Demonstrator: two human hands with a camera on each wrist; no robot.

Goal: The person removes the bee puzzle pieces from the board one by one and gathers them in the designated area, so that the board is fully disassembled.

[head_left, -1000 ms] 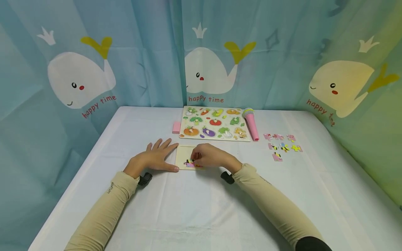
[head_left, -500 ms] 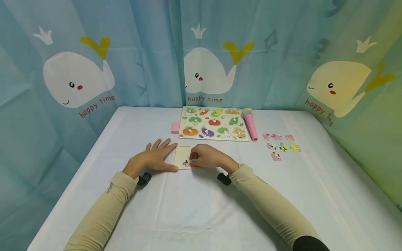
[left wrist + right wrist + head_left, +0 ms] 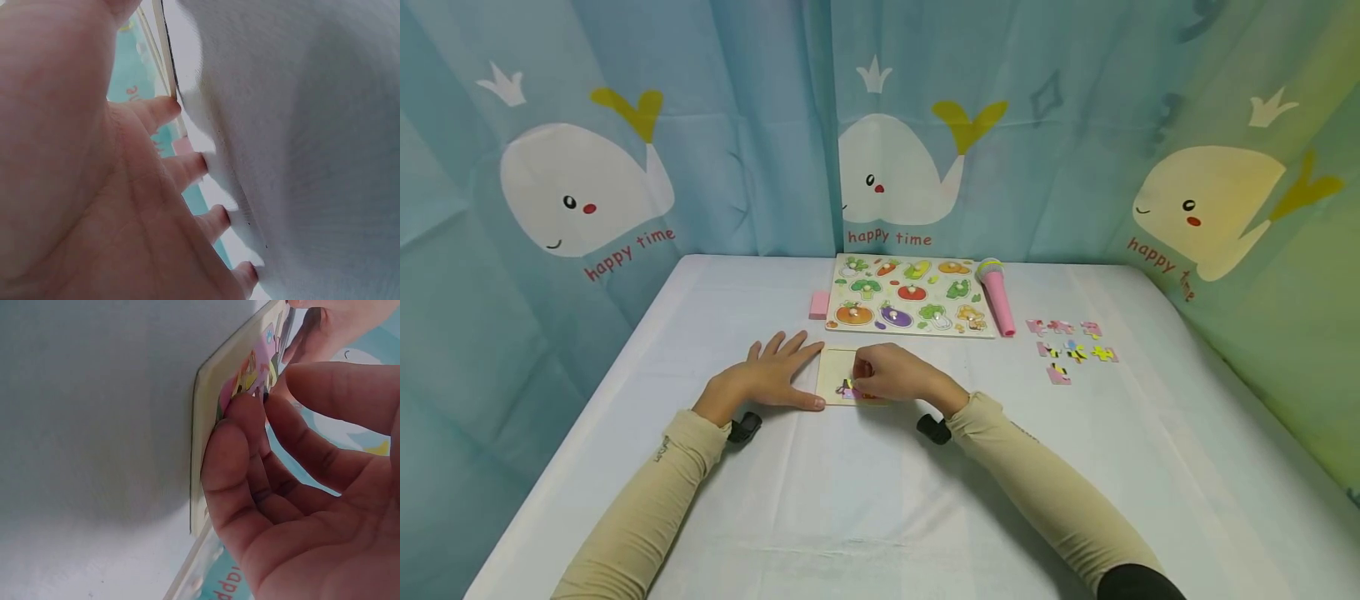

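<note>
A small pale wooden puzzle tray lies on the white table. My left hand rests beside it, fingers spread, with index finger and thumb at its left edge. The fingers look nearly straight in the left wrist view. Over the tray, my right hand has curled fingers and pinches a jigsaw piece low against the tray, largely hidden by the fingertips. Pink and purple jigsaw pieces sit along the tray's near edge, partly covered by that hand.
Several loose jigsaw pieces are spread in rows on the right of the table. A vegetable peg board lies at the back, between a pink block and a pink toy microphone. Blue curtains hang behind.
My right hand's fingers have shifted slightly at the tray, and the yellow-and-black part of the piece beneath them shows less. The left hand stays at the tray's edge.
</note>
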